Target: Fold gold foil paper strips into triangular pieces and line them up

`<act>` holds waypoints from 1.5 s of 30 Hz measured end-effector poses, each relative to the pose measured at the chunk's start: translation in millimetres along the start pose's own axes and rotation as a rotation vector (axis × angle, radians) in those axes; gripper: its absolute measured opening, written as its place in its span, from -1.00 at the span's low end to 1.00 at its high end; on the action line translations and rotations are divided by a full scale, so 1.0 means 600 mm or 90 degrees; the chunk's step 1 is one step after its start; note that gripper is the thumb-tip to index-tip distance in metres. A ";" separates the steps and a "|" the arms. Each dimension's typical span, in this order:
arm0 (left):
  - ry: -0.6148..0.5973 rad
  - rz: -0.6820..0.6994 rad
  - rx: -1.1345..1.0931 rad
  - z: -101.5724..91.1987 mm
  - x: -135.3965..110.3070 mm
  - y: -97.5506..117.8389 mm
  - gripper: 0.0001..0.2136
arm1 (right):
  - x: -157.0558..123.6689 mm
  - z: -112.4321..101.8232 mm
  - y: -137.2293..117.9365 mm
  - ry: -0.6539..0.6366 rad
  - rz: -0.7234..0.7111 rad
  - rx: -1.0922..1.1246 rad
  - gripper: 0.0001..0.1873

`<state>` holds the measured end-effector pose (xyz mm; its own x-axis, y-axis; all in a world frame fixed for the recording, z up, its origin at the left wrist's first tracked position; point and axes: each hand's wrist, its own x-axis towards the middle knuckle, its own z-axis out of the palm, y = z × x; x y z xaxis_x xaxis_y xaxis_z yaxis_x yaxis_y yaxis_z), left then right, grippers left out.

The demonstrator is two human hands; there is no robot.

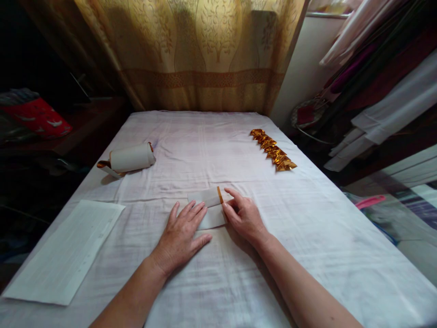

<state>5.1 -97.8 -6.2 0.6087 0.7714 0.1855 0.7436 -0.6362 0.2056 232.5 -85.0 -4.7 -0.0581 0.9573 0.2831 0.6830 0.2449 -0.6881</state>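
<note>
A small folded white paper piece (209,200) with a gold edge lies on the white cloth (211,150) in front of me. My left hand (180,237) lies flat with fingers spread, pressing its lower left part. My right hand (244,217) touches the paper's right side, fingers curled and pressed together against the folded edge. Farther back at the right, a row of several folded gold foil pieces (273,150) runs diagonally. A roll of white-backed gold foil (129,158) lies on its side at the back left.
A flat white sheet (64,253) lies at the near left edge of the cloth. A patterned gold curtain (198,54) hangs behind. Hanging clothes (382,77) crowd the right side. A red cloth item (39,117) sits on dark furniture at the left.
</note>
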 end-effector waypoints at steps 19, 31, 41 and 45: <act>-0.005 -0.025 -0.063 -0.011 0.007 -0.005 -0.60 | -0.005 -0.044 -0.032 -0.122 -0.256 -0.254 -0.86; 0.081 -0.054 -0.158 -0.020 0.014 -0.023 -0.79 | -0.005 -0.005 0.000 -0.074 -0.182 -0.057 -0.88; 0.197 -0.115 -0.141 -0.002 0.024 -0.030 -0.82 | 0.004 0.015 -0.011 -0.022 -0.089 -0.102 -0.93; 0.213 -0.078 -0.099 0.000 0.025 -0.030 -0.81 | 0.003 0.021 -0.014 0.000 -0.081 -0.132 -0.91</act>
<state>0.7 -74.6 -6.9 0.3752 0.8112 0.4486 0.7386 -0.5540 0.3841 217.4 -83.1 -6.7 -0.1533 0.9204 0.3596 0.8051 0.3273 -0.4946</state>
